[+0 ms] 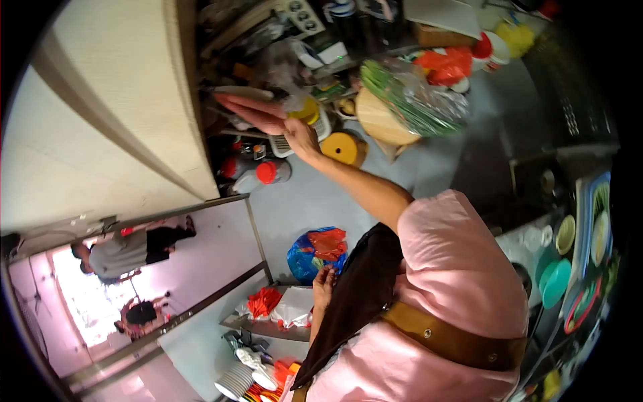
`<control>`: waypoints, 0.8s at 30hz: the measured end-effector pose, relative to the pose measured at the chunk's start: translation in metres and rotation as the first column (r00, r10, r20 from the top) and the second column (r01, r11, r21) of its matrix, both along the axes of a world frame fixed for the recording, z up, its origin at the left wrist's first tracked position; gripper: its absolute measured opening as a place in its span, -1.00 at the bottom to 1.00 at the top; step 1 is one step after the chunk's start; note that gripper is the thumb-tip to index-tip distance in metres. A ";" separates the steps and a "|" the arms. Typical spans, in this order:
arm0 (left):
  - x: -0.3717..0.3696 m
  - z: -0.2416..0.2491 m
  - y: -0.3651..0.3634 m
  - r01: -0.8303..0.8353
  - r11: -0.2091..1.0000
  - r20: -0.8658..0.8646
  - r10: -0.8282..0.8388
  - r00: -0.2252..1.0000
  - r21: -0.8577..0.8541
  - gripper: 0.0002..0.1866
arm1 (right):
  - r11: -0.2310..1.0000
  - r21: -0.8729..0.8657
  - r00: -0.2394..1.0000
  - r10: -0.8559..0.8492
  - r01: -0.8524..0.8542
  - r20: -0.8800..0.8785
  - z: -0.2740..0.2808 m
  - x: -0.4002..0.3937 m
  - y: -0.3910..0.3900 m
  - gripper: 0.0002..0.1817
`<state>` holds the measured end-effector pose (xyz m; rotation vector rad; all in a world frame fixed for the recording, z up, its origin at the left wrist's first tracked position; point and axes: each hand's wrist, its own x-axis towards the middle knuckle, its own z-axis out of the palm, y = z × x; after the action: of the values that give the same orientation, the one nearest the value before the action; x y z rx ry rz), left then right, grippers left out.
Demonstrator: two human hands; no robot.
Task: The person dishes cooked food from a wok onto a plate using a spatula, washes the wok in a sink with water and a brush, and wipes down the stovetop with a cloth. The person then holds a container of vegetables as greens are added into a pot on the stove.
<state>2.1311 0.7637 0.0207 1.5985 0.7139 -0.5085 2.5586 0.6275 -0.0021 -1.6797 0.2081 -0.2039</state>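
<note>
We use the yellow stool (339, 149) as landmark. Our right hand (301, 138) is up-left of it in view, arm stretched out, fingers wrapped around one end of a pink cloth (251, 110); the cloth sticks out past the fist, further left of the stool. A white basket (321, 127) sits just beside the stool, right under that hand. Our left hand (323, 289) is well below the stool, fingers bent and close together, near a blue bag (299, 262) with a red bag (328, 244) on top; we cannot tell if they grip anything. Left of the stool, a jar with a red lid (268, 172). Right of and above it, a round board (376, 115) with green vegetables (408, 100) in clear plastic lying across. Below and left of the stool, past the blue bag, a red bundle (264, 301) on a table. Far left of the stool, two people (124, 254), well apart from our hands.
</note>
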 end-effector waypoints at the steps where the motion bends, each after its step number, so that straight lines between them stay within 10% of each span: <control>1: 0.000 -0.005 0.006 0.084 0.996 -0.006 -0.084 0.996 0.023 -0.71 | 0.999 -0.047 0.993 -0.032 0.027 -0.117 -0.038 -0.044 -0.013 -0.79; 5: 0.001 -0.040 0.050 0.349 0.936 0.081 -0.344 0.935 -0.054 -0.77 | 0.990 -0.096 0.694 -0.138 0.100 -0.707 -0.206 -0.224 -0.082 -0.81; 8: -0.001 -0.066 0.070 0.378 0.917 0.074 -0.372 0.925 -0.125 -0.78 | 0.905 -0.086 0.820 -0.416 0.418 -0.392 -0.313 -0.386 -0.138 -0.82; 10: -0.009 -0.081 0.080 0.450 0.881 0.089 -0.441 0.893 -0.147 -0.71 | 0.806 -0.379 0.557 -0.590 0.456 -0.585 -0.380 -0.471 -0.151 -0.93; 13: -0.026 -0.118 0.087 0.618 0.778 0.037 -0.619 0.785 -0.111 -0.60 | 0.727 -0.232 0.500 -0.633 0.646 -0.591 -0.365 -0.590 -0.169 -0.91; 16: -0.052 -0.166 0.061 0.720 0.689 -0.019 -0.723 0.690 -0.079 -0.65 | 0.420 0.270 0.435 -0.368 0.866 -0.822 -0.330 -0.671 -0.209 -0.85; 19: -0.059 -0.177 -0.011 0.881 0.472 0.081 -0.879 0.469 0.029 -0.69 | 0.054 -0.065 -0.013 -0.660 0.996 -0.751 -0.283 -0.691 -0.232 -0.77; 24: -0.075 -0.255 -0.171 0.938 0.316 0.261 -0.902 0.344 -0.143 -0.62 | -0.067 0.184 0.088 -0.690 0.981 -0.718 -0.300 -0.732 -0.301 -0.68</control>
<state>2.0558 0.5930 -0.2343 1.6282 -0.5222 -1.2723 1.8263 0.3262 -0.3023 -0.4928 1.6280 -0.6800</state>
